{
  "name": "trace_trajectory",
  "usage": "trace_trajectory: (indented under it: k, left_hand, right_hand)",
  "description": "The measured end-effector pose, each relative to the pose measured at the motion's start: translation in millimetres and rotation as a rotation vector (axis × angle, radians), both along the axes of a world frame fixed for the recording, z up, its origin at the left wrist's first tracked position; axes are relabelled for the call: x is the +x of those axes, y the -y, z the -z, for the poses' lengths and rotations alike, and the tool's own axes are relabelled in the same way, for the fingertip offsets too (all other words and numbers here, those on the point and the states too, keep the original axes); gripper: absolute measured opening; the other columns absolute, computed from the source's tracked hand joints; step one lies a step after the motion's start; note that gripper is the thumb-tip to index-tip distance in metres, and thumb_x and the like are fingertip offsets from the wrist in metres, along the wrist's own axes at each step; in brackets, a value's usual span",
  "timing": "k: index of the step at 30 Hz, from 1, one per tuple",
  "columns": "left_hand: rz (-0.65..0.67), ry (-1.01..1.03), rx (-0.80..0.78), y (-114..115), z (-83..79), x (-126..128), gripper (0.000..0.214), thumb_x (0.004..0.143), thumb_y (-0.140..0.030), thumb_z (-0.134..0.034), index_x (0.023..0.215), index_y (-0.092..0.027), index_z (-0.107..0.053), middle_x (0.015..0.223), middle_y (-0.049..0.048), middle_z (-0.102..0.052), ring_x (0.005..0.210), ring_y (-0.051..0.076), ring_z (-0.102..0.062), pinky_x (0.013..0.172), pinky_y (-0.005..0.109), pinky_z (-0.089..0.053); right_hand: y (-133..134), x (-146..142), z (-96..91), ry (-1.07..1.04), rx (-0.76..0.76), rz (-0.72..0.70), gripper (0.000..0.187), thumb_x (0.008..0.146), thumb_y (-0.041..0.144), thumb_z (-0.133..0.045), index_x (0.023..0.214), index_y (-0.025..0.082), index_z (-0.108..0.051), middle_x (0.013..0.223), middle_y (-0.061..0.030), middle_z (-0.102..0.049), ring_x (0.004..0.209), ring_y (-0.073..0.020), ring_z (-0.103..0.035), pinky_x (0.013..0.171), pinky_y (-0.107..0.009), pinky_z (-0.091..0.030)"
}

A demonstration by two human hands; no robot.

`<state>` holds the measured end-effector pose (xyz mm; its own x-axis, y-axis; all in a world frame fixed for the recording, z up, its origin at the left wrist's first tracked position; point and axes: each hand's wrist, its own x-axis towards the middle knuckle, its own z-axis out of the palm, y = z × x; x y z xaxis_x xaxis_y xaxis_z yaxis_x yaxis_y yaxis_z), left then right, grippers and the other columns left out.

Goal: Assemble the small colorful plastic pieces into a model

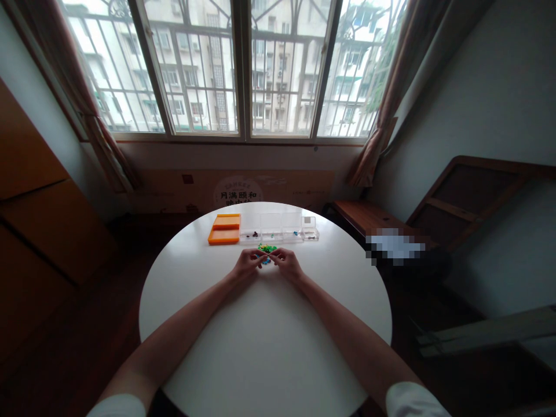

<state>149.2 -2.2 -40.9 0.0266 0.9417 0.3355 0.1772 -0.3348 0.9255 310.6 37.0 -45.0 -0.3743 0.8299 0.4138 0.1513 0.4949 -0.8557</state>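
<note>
Over the white round table, my left hand [249,262] and my right hand [285,262] meet with fingertips pinched close together. Whatever lies between the fingertips is too small to make out. Just beyond and beneath them is a pile of small green, yellow and blue pieces [266,248], partly hidden by the fingers. Behind the pile stand several clear plastic boxes [271,226] in a row, lids up, with a few dark and blue bits inside. An orange open case [224,233] sits at the row's left end.
The white round table [260,336] reaches back toward a printed cardboard panel [174,191] below the barred window [243,75]. To the right are a low wooden bench [369,217] and a leaning wooden frame [464,191]. A wooden cabinet [47,231] stands at left.
</note>
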Motion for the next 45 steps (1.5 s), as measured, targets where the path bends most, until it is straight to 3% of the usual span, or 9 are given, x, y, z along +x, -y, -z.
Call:
trace_trajectory:
  k: [37, 45]
  left_hand:
    - [-0.034, 0.028, 0.007, 2, -4.1, 2, 0.032, 0.067, -0.04, -0.065, 0.076, -0.009, -0.066, 0.069, 0.0075, -0.065, 0.048, 0.01, -0.055, 0.042, 0.02, -0.044]
    - [-0.307, 0.141, 0.008, -5, -2.0, -7, 0.025, 0.069, -0.034, -0.062, 0.077, -0.011, -0.064, 0.059, 0.002, -0.06, 0.041, 0.008, -0.052, 0.036, 0.017, -0.038]
  right_hand:
    - [4, 2, -6.3, 0.046, 0.02, 0.015, 0.021, 0.072, 0.035, -0.058, 0.073, 0.014, -0.063, 0.065, -0.0041, -0.064, 0.055, -0.0123, -0.056, 0.052, -0.023, -0.044]
    - [4, -7, -10.6, 0.137, 0.062, 0.119, 0.015, 0.07, 0.028, -0.058, 0.069, 0.015, -0.065, 0.063, -0.0043, -0.065, 0.057, -0.0143, -0.058, 0.054, -0.024, -0.046]
